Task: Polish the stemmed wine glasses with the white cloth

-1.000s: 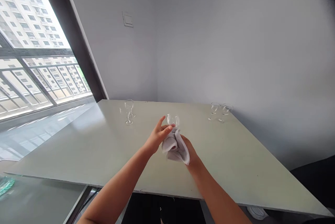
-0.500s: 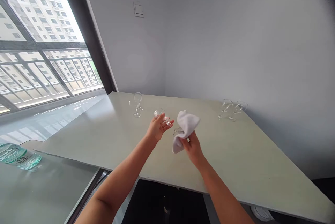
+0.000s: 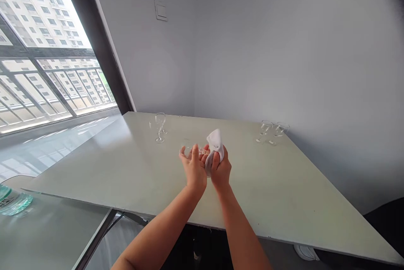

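My left hand (image 3: 195,172) is closed around a clear stemmed glass (image 3: 187,151), held on its side above the table with the bowl toward the left. My right hand (image 3: 221,170) grips a white cloth (image 3: 215,138) and presses it against the right-hand end of the glass, where the foot is hidden by cloth and fingers. Both hands are close together, nearly touching.
Two upright stemmed glasses (image 3: 160,135) stand at the table's back left. Two more stemmed glasses (image 3: 280,130) stand at the back right. A bottle with clear greenish plastic (image 3: 15,203) lies on the lower surface at left, beside the pale table (image 3: 142,173).
My hands have come together. The right hand brought the cloth left and up onto the end of the glass, and the left hand's fingers closed more around the glass. The view shifted slightly.
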### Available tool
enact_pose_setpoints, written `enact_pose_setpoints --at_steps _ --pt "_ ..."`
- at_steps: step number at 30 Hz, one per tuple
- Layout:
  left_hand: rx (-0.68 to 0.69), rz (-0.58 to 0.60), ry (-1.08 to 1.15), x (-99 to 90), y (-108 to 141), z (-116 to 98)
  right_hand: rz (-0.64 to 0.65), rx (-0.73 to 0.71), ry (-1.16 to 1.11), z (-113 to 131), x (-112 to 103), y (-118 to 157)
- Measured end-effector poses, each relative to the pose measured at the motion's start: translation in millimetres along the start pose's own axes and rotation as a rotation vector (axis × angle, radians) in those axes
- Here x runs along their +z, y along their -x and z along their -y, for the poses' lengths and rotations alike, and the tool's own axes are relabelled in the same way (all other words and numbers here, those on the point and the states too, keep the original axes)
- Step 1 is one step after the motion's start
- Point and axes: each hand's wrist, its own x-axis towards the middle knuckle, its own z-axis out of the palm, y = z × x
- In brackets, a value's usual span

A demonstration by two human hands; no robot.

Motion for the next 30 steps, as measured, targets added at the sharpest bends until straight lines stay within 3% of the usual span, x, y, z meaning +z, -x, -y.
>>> enact_pose_setpoints --at_steps 2,5,9,11,14,17,19,22,26,30 --pt "0.132 0.073 -0.044 2.8 4 -3 0.05 0.1 -0.049 1 3 6" --pt "0.298 0.206 -0.146 2.7 -1 -16 0.238 0.156 -0.109 -5 3 13" --pt "0.41 0.24 -0.234 -5.6 -25 -35 0.615 0.053 0.131 -16 -17 3" --pt "0.427 0.225 -0.291 -10.6 -38 -41 0.716 -0.051 0.294 -15 -34 -12" --pt "0.424 0.24 -0.377 -11.7 -50 -40 0.572 -0.164 0.406 -1 -52 -33" --pt "0.384 0.337 -0.425 0.0 -50 -27 0.412 -0.258 0.386 15 -46 -46" --pt "0.349 0.397 -0.466 11.3 -46 -15 0.381 -0.268 0.412 18 -32 -52" --pt "0.33 0.497 -0.587 19.5 -47 -1 0.442 -0.145 0.52 3 -17 -65" --pt "0.391 0.632 -0.93 -5.0 -60 13 0.448 0.014 0.645 -41 -26 -96" --pt "0.329 0.515 -1.182 -49.4 -74 34 0.313 0.191 0.74 -87 -50 -132"
